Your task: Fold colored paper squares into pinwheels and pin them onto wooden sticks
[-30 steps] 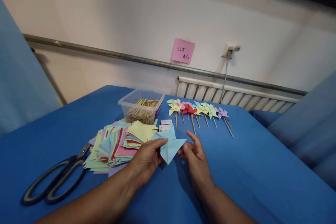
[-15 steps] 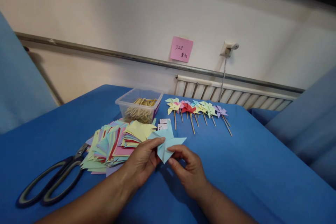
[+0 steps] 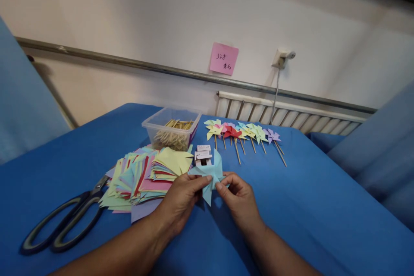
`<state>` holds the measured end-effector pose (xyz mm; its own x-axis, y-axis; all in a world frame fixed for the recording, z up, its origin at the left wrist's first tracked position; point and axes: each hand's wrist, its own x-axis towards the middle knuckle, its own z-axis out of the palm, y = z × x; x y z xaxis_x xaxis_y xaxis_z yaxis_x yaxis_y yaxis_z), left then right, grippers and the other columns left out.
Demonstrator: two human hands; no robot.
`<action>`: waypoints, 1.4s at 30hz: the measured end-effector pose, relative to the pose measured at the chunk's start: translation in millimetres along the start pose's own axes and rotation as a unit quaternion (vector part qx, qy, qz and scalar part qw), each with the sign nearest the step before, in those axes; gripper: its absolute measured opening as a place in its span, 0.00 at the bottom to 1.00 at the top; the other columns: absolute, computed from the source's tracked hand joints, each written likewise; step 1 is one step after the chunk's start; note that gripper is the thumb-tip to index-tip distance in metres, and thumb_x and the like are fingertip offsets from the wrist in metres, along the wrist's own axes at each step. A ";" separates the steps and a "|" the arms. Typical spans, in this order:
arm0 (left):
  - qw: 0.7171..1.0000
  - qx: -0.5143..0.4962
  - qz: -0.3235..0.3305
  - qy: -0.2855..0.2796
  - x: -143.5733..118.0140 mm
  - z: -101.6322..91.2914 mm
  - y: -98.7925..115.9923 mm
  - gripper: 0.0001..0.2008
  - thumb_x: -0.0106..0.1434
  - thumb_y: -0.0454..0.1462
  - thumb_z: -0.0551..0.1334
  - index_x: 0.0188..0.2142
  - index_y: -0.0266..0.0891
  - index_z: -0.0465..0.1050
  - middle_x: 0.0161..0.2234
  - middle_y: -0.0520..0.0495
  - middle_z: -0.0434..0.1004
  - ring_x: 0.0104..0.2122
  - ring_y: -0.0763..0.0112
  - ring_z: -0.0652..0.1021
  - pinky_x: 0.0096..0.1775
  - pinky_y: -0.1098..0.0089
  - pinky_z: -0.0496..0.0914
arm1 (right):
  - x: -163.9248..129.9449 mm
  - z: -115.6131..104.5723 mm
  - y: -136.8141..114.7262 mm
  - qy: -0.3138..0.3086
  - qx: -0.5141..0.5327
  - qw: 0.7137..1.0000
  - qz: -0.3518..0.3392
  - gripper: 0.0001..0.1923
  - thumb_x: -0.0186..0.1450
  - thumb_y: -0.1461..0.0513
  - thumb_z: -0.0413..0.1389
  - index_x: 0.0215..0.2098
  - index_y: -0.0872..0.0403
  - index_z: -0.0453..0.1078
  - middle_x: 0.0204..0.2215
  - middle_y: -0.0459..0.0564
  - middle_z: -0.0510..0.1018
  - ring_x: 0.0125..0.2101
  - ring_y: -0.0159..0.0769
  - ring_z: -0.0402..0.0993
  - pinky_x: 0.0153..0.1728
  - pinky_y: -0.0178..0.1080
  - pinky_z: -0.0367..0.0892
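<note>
Both my hands pinch a light blue paper piece [image 3: 209, 175] just above the blue table [image 3: 310, 207]. My left hand [image 3: 181, 200] grips its left side with thumb and fingers. My right hand [image 3: 237, 198] pinches its right corners folded in toward the centre, so the paper looks like a pinwheel. A spread pile of coloured paper squares [image 3: 145, 174] lies just left of my hands. A small white box [image 3: 203, 155] sits right behind the paper.
Large black-handled scissors [image 3: 61, 224] lie at the front left. A clear plastic tub of wooden sticks [image 3: 173, 131] stands behind the pile. A row of finished pinwheels on sticks [image 3: 242, 136] lies at the back. A pink note [image 3: 224, 59] is on the wall.
My right hand went from open beside the flat paper to pinching its corners in toward the centre. The paper is now folded smaller and sits slightly higher.
</note>
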<state>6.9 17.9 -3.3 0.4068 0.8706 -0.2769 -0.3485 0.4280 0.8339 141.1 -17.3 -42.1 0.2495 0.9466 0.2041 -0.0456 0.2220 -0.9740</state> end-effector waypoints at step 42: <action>0.999 0.047 -0.023 0.014 2.2 0.3 -4.1 0.09 0.47 0.38 0.69 0.19 0.34 0.73 0.17 0.49 0.74 0.19 0.74 0.71 0.25 0.74 0.62 | 0.0 3.7 -5.1 0.016 0.025 0.999 0.021 0.12 0.54 0.56 0.61 0.21 0.54 0.66 0.30 0.48 0.75 0.28 0.33 0.70 0.29 0.34 0.65</action>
<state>9.5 17.9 -7.2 0.3958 0.8579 -0.3276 -0.2483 0.4434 0.8613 137.7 -17.6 -36.7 0.2765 0.9478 0.1589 -0.1050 0.1942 -0.9753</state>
